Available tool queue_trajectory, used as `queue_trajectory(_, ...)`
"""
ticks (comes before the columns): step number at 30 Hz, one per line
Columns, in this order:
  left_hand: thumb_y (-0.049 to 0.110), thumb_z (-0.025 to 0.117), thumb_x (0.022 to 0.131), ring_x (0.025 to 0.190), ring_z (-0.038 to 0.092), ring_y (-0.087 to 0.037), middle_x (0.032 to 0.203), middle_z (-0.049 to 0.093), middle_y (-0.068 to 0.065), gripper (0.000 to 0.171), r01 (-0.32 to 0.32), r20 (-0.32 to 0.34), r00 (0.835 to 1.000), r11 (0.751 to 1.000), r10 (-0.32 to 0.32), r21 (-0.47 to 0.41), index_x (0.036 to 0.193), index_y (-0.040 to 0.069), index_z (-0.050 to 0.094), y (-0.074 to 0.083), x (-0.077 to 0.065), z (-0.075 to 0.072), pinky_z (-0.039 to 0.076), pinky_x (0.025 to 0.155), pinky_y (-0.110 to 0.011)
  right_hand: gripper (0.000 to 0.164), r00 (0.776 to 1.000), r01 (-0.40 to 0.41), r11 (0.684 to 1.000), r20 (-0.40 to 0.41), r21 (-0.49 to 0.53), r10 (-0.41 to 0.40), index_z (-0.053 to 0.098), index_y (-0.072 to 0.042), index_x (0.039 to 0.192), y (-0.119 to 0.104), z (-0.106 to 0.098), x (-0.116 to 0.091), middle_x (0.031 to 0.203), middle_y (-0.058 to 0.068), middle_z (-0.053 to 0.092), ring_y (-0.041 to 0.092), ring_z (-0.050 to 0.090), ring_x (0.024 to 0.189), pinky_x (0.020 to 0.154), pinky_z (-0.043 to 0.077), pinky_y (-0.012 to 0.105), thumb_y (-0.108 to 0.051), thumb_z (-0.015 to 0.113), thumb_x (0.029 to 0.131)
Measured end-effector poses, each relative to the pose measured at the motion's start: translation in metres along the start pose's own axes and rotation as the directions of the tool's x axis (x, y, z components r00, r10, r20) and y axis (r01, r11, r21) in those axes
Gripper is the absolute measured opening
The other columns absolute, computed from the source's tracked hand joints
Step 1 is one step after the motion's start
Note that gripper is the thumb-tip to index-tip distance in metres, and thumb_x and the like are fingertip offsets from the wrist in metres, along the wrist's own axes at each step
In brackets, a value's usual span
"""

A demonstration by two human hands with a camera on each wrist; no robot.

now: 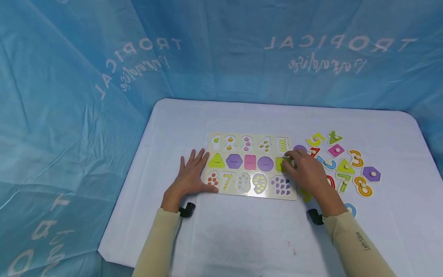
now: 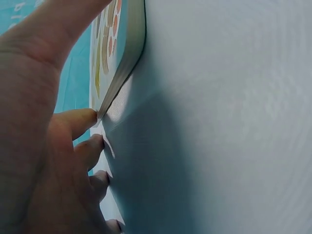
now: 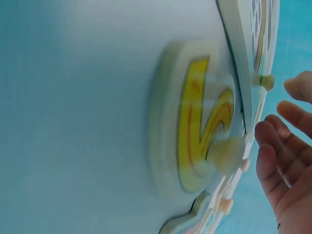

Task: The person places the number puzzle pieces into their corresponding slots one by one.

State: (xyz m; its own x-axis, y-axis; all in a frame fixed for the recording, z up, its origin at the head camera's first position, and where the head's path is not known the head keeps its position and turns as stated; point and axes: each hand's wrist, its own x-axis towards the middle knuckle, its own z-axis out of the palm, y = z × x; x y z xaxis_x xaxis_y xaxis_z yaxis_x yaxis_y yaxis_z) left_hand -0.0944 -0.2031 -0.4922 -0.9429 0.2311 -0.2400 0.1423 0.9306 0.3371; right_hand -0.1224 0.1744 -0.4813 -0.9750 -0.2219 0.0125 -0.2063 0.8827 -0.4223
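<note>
A cream puzzle board (image 1: 256,139) with number and shape slots lies on the white table. Spread flat beside its left edge, my left hand (image 1: 189,177) rests with the thumb on the board's near left corner. My right hand (image 1: 306,171) hovers over the board's right side, fingers loosely bent around the green rectangle (image 1: 281,165). The right wrist view shows a small knob (image 3: 265,81) standing on the board, just apart from the fingertips. Below that hand lies a yellow number piece (image 3: 192,146) with a knob, partly hidden by the hand in the head view.
Several knobbed pieces lie scattered right of the board, among them a purple hexagon (image 1: 372,174), an orange 8 (image 1: 362,187), an orange 3 (image 1: 355,158) and a pink diamond (image 1: 335,151). A blue curtain (image 1: 221,50) hangs behind the table (image 1: 235,238).
</note>
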Motion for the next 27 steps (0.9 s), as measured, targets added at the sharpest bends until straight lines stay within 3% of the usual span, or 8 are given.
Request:
queue_trajectory(7,0.073,0.076,0.054,0.145,-0.008,-0.025,0.161,0.006,0.001,0.129,0.011,0.004,1.0,1.0,-0.011,-0.017,0.156,0.02,0.016,-0.001,-0.003,0.0,-0.009,0.112,-0.056,0.032,1.0,-0.015,1.0,-0.022,-0.001,0.015,0.065,-0.006,0.116,0.008,-0.004,0.002,0.12,0.013,0.056,0.032,0.057,0.096,0.078,0.05,0.05,-0.026,0.063,0.091)
queue_trajectory(13,0.074,0.075,0.054,0.145,-0.008,-0.024,0.161,0.006,0.002,0.129,0.001,-0.009,1.0,1.0,-0.002,-0.021,0.156,0.021,0.015,0.0,-0.002,0.0,-0.008,0.112,-0.055,0.031,0.998,-0.037,0.999,-0.055,-0.005,0.036,0.063,-0.006,0.119,0.014,-0.01,0.003,0.116,0.013,0.056,0.032,0.057,0.096,0.077,0.049,0.05,-0.024,0.061,0.093)
queue_trajectory(20,0.076,0.074,0.054,0.146,-0.007,-0.024,0.161,0.006,0.002,0.13,-0.012,-0.016,1.0,1.0,0.012,-0.011,0.156,0.021,0.016,-0.001,0.002,-0.001,-0.008,0.112,-0.056,0.03,0.992,-0.094,0.996,-0.081,0.002,0.094,0.065,-0.008,0.119,0.021,-0.018,0.007,0.12,0.015,0.052,0.037,0.051,0.11,0.088,0.045,0.058,-0.023,0.062,0.093)
queue_trajectory(27,0.077,0.074,0.053,0.145,-0.008,-0.024,0.161,0.006,0.002,0.131,0.001,0.001,1.0,1.0,-0.001,-0.016,0.156,0.022,0.015,0.0,0.001,0.0,-0.008,0.111,-0.057,0.035,0.992,-0.112,0.994,-0.066,0.003,0.112,0.061,-0.005,0.123,0.03,-0.021,0.013,0.118,0.018,0.05,0.038,0.05,0.105,0.086,0.046,0.057,-0.024,0.062,0.093)
